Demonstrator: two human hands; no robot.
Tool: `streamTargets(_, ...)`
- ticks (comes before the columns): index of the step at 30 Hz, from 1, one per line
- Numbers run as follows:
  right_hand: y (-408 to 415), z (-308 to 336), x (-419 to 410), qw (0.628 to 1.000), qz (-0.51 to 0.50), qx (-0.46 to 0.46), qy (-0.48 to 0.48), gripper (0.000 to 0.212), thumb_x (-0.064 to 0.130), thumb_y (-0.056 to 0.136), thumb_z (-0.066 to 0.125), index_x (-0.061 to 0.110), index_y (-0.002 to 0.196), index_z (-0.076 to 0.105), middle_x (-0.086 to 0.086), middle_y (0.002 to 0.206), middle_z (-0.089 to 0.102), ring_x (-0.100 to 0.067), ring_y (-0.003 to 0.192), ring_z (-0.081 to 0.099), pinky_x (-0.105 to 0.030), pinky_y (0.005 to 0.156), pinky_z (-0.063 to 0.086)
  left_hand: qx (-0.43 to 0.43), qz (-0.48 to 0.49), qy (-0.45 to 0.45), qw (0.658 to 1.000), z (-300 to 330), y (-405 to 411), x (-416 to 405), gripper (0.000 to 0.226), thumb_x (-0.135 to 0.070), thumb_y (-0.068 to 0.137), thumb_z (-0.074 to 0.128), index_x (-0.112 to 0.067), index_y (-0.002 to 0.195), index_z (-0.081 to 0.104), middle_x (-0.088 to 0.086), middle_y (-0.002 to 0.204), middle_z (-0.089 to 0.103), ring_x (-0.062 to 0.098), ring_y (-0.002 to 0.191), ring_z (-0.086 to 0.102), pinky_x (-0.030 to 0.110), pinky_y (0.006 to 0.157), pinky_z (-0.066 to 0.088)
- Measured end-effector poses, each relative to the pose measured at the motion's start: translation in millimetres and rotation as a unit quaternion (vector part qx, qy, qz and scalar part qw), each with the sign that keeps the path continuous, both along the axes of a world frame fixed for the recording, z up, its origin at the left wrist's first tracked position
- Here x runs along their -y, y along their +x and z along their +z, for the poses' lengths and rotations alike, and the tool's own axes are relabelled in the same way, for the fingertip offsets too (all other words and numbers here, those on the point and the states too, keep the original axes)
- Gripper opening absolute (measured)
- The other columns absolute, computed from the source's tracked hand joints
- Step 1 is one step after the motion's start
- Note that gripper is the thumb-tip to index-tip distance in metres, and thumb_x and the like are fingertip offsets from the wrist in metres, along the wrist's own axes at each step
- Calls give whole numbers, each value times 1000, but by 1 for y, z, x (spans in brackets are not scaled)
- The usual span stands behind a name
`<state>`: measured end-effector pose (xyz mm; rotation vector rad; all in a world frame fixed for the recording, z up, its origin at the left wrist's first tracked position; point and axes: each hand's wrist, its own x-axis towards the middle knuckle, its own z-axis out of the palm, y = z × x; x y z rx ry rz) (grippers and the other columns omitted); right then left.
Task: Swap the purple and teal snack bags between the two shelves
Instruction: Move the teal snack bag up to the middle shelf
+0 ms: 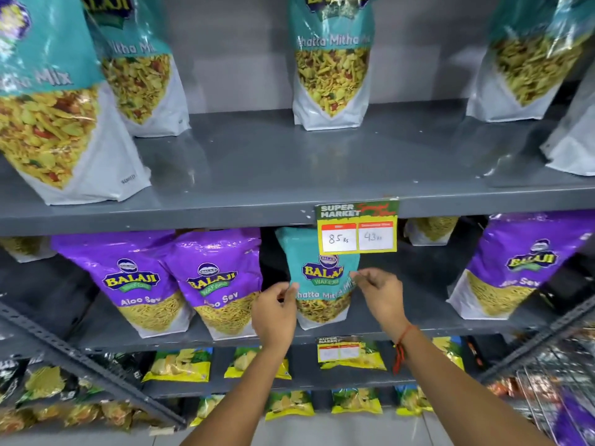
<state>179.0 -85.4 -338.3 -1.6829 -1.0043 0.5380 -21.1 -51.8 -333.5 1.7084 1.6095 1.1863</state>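
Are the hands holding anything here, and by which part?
Yes: the teal Khatta Mitha Mix snack bag standing on the lower grey shelf. The left hand pinches its left edge, the right hand its right edge, about mid-height.

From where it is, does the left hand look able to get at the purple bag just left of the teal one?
Probably yes: the left hand pinches the teal bag, and the nearest purple bag stands right beside it, nothing between.

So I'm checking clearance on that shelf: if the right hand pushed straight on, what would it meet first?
The right hand already pinches the teal bag at its edge, so it would press that bag first; what stands behind it is hidden.
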Motion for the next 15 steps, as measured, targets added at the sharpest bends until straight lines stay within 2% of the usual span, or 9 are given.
streamTargets(3, -9, 3, 30, 999, -6, 46, -5, 17, 24, 88, 70, 17, 73, 74, 9, 67, 69, 19, 61, 59, -6, 52, 41, 10, -13, 4, 1000, -2, -9, 25, 23, -38, 87, 64, -19, 79, 74, -8, 64, 68, 12, 59, 62, 32, 52, 47)
streamTargets(5, -17, 5, 56, 998, -11, 54, -1, 20, 25, 88, 70, 20, 68, 71, 7, 64, 70, 8, 61, 62, -9, 52, 41, 17, -17, 0, 1000, -4, -18, 48, 24, -39, 86, 64, -21, 72, 71, -5, 61, 66, 14, 59, 61, 31, 52, 46)
streamTargets(7, -27, 9, 83, 999, -5, 51, 3, 20, 23, 87, 71, 22, 67, 71, 8, 65, 71, 0, 65, 64, -9, 54, 42, 38, -17, -8, 999, -5, -28, 73, 24, -38, 85, 65, -21, 69, 68, -3, 62, 67, 16, 61, 61, 38, 55, 51)
streamTargets(9, -37, 17, 111, 999, 9, 49, 11, 19, 21, 86, 72, 24, 67, 71, 11, 64, 72, 3, 69, 65, -7, 56, 43, 60, -16, -2, 998, 1, -40, 98, 20, -38, 83, 67, -24, 70, 70, -4, 65, 70, 12, 64, 65, 42, 61, 55)
streamTargets(12, -50, 39, 144, 997, 35, 56, 38, 19, 23, 85, 72, 26, 66, 70, 19, 75, 73, 0, 70, 66, -14, 60, 47, 104, -23, 46, 993, 22, -58, 130, 18, -53, 76, 63, -37, 69, 68, -12, 70, 72, 6, 62, 65, 36, 61, 55)
streamTargets(15, -59, 79, 160, 992, 44, 59, 100, 17, 23, 84, 74, 19, 68, 72, 9, 72, 74, 1, 66, 63, -22, 62, 50, 143, -33, 114, 983, 63, -72, 144, 20, -53, 75, 61, -35, 72, 69, -16, 80, 72, 8, 64, 64, 32, 60, 53)
